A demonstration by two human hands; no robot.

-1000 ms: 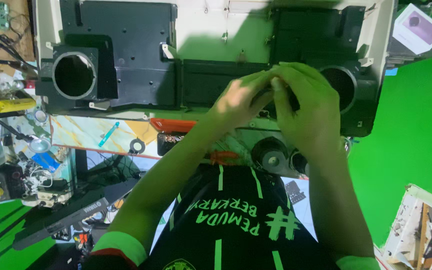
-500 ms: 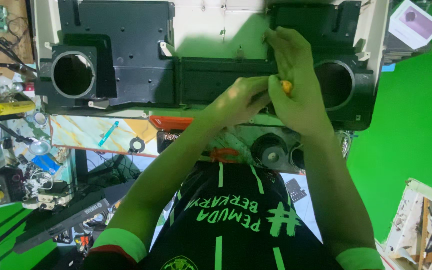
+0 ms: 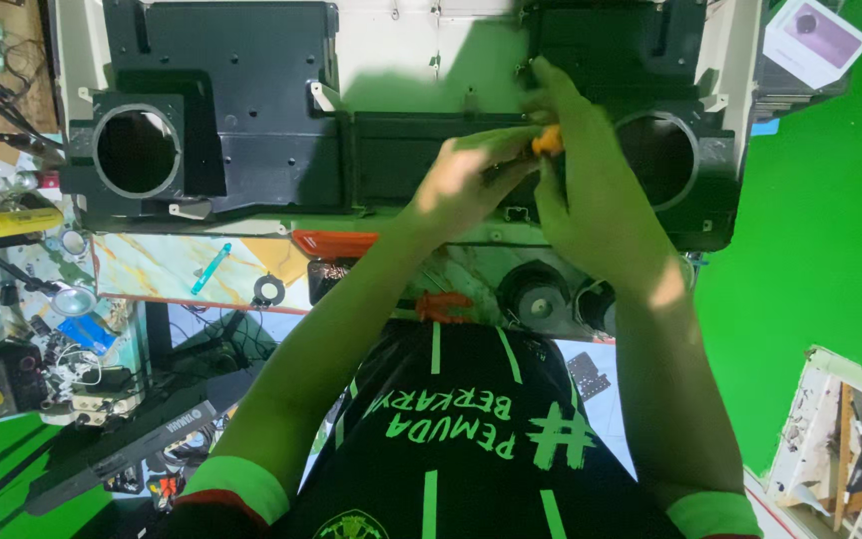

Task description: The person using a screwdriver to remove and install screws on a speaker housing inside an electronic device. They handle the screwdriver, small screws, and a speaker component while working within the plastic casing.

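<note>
**Both hands at the black moulded housing, orange-handled tool between them**

Where the two hands meet over the right half of the black moulded housing [image 3: 221, 110], a small orange-handled tool [image 3: 548, 141] shows between them. The left hand [image 3: 461, 185] is curled, its fingers bent and drawn together toward the orange handle; whether they actually pinch it cannot be told, since the fingertips are partly hidden. The right hand [image 3: 591, 200] lies just beside it, fingers held close together and extended upward over the housing, with the thumb side against the orange handle. The tool sits above the housing's central black channel, just left of the right round opening [image 3: 665, 160].

The housing lies inside a pale shallow casing [image 3: 431, 40] and carries two round openings. The left round opening [image 3: 137, 152] shows only a dark interior; the right one is partly covered by the right hand, and its interior is likewise dark.

Below the housing, a patterned worktop [image 3: 162, 265] bears a light blue pen-like item [image 3: 211, 268] and a small black ring [image 3: 268, 289]. An orange tray [image 3: 334, 243] rests at the housing's lower edge; its contents cannot be made out. Two round black speaker units [image 3: 536, 294] sit near the right forearm. At far left, a yellow cylindrical item [image 3: 20, 221] lies among mixed clutter.
</note>
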